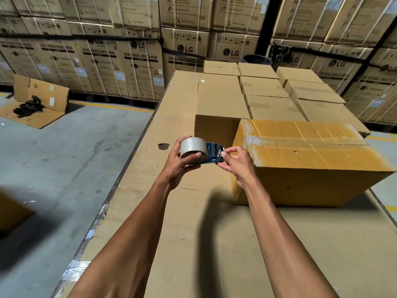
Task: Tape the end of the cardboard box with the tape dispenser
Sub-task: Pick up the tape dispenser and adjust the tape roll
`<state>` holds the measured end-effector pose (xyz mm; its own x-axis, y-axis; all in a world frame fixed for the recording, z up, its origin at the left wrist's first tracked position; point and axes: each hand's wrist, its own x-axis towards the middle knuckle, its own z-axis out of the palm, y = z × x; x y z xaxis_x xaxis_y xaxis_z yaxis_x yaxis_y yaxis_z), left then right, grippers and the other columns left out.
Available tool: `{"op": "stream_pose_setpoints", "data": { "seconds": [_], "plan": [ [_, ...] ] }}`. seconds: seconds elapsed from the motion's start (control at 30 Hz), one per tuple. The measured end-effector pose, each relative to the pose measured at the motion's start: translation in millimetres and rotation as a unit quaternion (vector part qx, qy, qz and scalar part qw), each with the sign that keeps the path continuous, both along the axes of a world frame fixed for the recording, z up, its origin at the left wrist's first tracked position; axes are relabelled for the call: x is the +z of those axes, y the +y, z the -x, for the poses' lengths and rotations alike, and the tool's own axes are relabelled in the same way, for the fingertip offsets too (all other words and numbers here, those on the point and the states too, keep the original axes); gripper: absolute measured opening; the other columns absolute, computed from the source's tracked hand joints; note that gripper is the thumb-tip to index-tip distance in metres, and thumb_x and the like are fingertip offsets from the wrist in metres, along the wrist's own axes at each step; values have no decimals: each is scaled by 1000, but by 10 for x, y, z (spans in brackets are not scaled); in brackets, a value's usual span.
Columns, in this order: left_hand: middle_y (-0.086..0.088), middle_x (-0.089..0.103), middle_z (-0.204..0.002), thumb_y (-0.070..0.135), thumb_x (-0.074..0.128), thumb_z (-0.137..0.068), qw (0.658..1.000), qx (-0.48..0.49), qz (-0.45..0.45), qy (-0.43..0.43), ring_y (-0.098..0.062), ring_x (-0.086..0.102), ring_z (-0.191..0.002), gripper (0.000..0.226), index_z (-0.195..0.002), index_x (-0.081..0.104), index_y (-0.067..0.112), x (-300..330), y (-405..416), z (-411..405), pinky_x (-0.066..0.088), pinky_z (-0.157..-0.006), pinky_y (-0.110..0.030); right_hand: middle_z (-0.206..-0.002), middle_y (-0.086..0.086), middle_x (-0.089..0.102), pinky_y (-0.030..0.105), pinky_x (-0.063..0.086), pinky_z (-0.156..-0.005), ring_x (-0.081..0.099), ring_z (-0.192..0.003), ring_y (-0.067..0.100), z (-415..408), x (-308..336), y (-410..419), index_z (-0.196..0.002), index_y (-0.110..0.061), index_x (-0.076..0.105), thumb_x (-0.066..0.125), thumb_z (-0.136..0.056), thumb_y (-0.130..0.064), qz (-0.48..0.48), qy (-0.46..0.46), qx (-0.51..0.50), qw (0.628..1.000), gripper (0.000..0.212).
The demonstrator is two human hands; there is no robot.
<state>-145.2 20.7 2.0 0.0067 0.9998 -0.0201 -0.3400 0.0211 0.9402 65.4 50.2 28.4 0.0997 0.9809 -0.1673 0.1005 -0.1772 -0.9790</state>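
Note:
A yellow-brown cardboard box (305,160) lies on a cardboard-covered work surface (214,244), with clear tape across its top seam at the near left corner. Just left of that corner I hold a blue tape dispenser (212,154) carrying a roll of clear tape (192,146). My left hand (179,164) wraps around the roll. My right hand (235,164) pinches the dispenser's front end, where the tape comes out, with thumb and fingertips. The dispenser is a short way from the box, not touching it.
Several closed plain cartons (279,93) sit in rows behind the box. Tall stacks of printed washing machine cartons (120,61) wall the background. A flattened open carton (36,100) holding black material lies on the concrete floor (53,168) at left.

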Motion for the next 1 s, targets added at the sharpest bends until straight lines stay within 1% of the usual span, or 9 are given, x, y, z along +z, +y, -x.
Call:
{"op": "stream_pose_setpoints", "data": {
  "seconds": [0.17,0.33,0.47,0.57,0.73,0.8,0.87,0.93,1.0],
  "plan": [
    [-11,66,-140,21,95,-81,1000,2,0,6,-34,77,-120,71,-138,63,47,2,2,-27,66,-97,-50,-104,16,77,41,69,-76,81,-86,26,-22,11,-7,-104,-10,71,72,-101,-15,-73,-157,3,985,6],
    [-11,66,-140,25,97,-79,1000,1,4,18,-30,79,-117,71,-138,62,44,-2,-12,-34,66,-97,-50,-107,9,77,40,69,-74,81,-79,19,-13,12,-1,-107,-11,71,65,-106,-20,-71,-235,18,969,11],
    [-11,67,-139,40,95,-77,1000,5,13,22,-26,79,-114,70,-139,61,42,3,-21,-51,66,-97,-47,-116,9,75,41,68,-80,80,-86,19,29,9,19,-115,-13,67,54,-111,-22,-50,-269,27,961,16],
    [-11,66,-142,44,94,-78,999,9,19,29,-28,78,-119,71,-141,59,43,3,-21,-41,66,-98,-47,-114,11,75,44,68,-81,81,-86,19,57,-2,28,-115,-10,64,50,-112,-18,-46,-273,30,960,16],
    [-5,69,-139,37,98,-74,999,7,29,41,-29,74,-125,81,-142,56,46,-14,-11,-19,66,-95,-42,-114,12,75,42,68,-79,81,-81,17,57,10,57,-118,-8,62,48,-112,-16,-42,-277,22,960,17],
    [-5,71,-138,27,97,-76,999,8,26,36,-29,73,-127,80,-142,56,44,-19,-1,-20,66,-98,-46,-115,12,74,43,68,-80,81,-83,19,54,27,59,-116,-9,62,47,-113,-18,-33,-263,18,964,18],
    [-11,69,-141,12,95,-80,999,4,20,30,-35,69,-132,80,-146,55,35,-32,13,-24,63,-104,-53,-113,9,73,42,68,-80,81,-84,20,49,44,55,-109,-14,62,47,-113,-17,-23,-233,13,972,15],
    [-18,65,-145,2,91,-84,1000,-9,18,25,-41,65,-137,80,-150,53,26,-48,22,-25,61,-109,-56,-105,6,71,36,68,-76,82,-83,20,41,58,56,-104,-16,61,48,-112,-16,-11,-187,10,982,16],
    [-22,62,-147,0,93,-81,1000,-12,17,13,-42,63,-139,85,-152,51,21,-67,26,-35,60,-111,-54,-95,2,71,34,68,-75,82,-79,19,33,78,53,-101,-16,62,48,-112,-15,8,-138,8,990,18]
  ]
}}
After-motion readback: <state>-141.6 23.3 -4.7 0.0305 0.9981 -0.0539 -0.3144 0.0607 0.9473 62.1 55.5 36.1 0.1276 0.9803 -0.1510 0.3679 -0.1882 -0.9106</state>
